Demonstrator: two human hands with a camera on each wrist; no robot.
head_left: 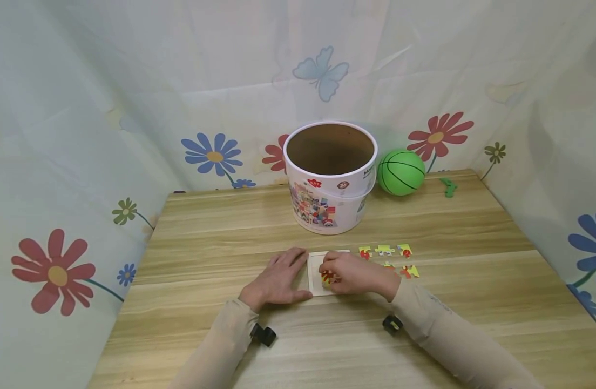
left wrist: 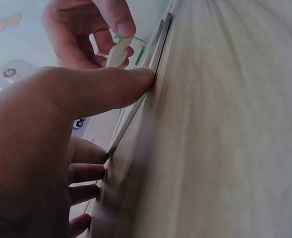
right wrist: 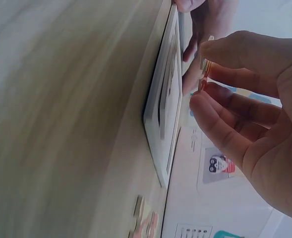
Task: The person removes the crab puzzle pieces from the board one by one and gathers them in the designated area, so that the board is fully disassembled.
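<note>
A square, pale, shallow puzzle tray point(head_left: 315, 266) lies flat on the wooden table in front of the person. My left hand point(head_left: 277, 278) rests along its left side, fingers spread and straight, with the thumb point(left wrist: 131, 82) at the near corner. Above the tray, my right hand point(head_left: 353, 272) pinches a red and yellow jigsaw piece point(right wrist: 204, 69) between thumb and fingertips, tilted on edge. In the right wrist view, a flat pale-edged piece point(right wrist: 164, 109) lies in the tray. Several loose jigsaw pieces point(head_left: 385, 249) lie right of the tray, some partly behind the right hand.
A large white bucket point(head_left: 327, 208) with printed toy pictures stands behind the tray. Beside it sits a green ball point(head_left: 401, 173) with black lines, and a small green object point(head_left: 448, 187) lies farther right. Flowered white curtains point(head_left: 215, 108) enclose the table's back and sides.
</note>
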